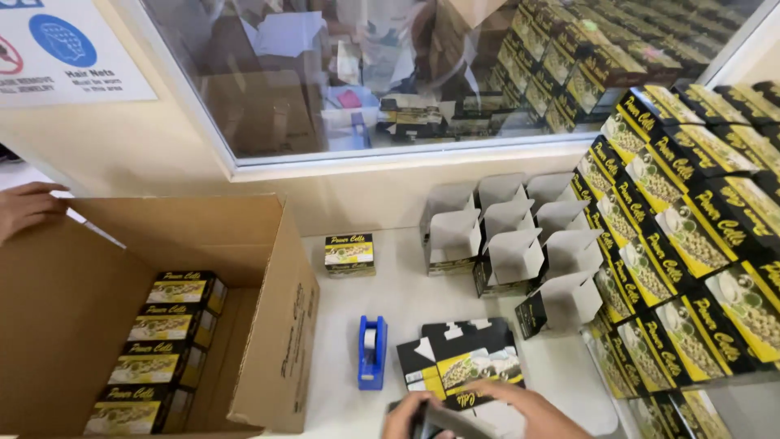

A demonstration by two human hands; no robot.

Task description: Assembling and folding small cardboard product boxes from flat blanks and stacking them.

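Setting: white tabletop (406,301) below a wide glass window (406,73), with a safety sign (65,49) on the wall at upper left.
Shipping carton: one large brown cardboard box (268,325) stands open at left; four black-and-yellow cartons (158,358) lie in it in a single row along one side, the rest of its floor bare.
Lone carton: one small closed carton (349,254) stands by itself near the wall.
Open cartons: about eight erected empty boxes (512,244), lids up, grouped mid-tabletop.
Finished stack: many closed cartons (691,244) piled in rows at right; too many to count.
Flat blanks: a small pile of unfolded carton blanks (463,362) at the near edge.
Tape: one blue tape dispenser (372,352), just left of the blanks.
Right hand (536,410): rests on the near blanks, fingers spread flat.
Left hand (410,419): fingers curled around a dark flat piece (443,423) at the bottom edge.
Other hand (28,207): another person's, resting on the big box's far-left flap.
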